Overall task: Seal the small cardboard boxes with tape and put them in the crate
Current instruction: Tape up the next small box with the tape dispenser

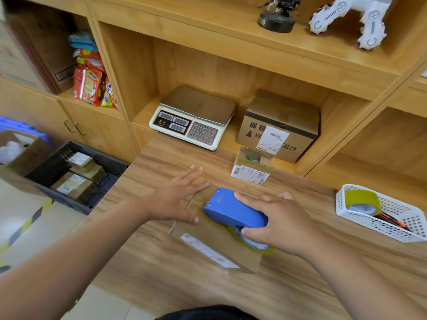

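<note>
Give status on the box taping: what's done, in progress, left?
Done: several small boxes lie in the black crate. In hand: the left hand presses flat on a cardboard box on the counter while the right hand grips the blue tape dispenser on its top. Left: that box goes into the crate, and the open-topped box behind it looks untaped.

A small shop's packing counter: weighing scale [193, 117], labelled parcel [278, 129], snack packets [89, 85] on wooden shelves [231, 45].

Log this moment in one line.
step: taping | left hand: flat on box | right hand: grips dispenser on box | crate: holds boxes
</note>
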Demonstrator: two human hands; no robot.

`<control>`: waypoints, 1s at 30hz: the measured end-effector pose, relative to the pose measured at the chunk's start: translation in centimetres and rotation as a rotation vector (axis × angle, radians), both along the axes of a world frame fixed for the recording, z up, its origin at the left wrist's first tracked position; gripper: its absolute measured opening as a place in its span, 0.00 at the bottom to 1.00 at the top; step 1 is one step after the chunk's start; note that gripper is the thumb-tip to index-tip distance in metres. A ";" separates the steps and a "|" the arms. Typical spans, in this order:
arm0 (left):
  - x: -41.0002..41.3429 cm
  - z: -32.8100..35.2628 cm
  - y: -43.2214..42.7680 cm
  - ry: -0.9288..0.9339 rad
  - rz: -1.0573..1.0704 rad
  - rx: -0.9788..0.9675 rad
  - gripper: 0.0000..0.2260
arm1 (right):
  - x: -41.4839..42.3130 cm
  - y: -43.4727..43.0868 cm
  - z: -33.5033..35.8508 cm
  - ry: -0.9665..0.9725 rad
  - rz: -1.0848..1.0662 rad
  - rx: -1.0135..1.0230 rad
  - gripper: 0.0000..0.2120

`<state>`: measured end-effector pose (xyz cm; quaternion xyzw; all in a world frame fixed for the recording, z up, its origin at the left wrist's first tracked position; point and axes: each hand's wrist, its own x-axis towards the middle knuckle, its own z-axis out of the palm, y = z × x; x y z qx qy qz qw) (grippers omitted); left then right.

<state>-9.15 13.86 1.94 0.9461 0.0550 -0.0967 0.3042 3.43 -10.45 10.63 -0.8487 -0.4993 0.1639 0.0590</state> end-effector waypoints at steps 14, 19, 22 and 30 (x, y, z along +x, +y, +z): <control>-0.6 -2.2 2.4 0.029 -0.065 0.052 0.47 | -1.1 4.6 0.5 -0.098 0.081 -0.099 0.32; -0.6 -2.3 2.5 0.025 -0.068 0.031 0.46 | -0.5 3.1 1.4 -0.111 0.108 -0.091 0.31; -0.6 -2.5 2.4 0.012 -0.058 0.024 0.42 | 0.6 0.4 1.8 -0.093 0.086 -0.111 0.31; -0.7 -2.8 2.3 0.045 -0.062 0.038 0.41 | 2.7 -7.9 1.8 -0.048 0.020 -0.157 0.30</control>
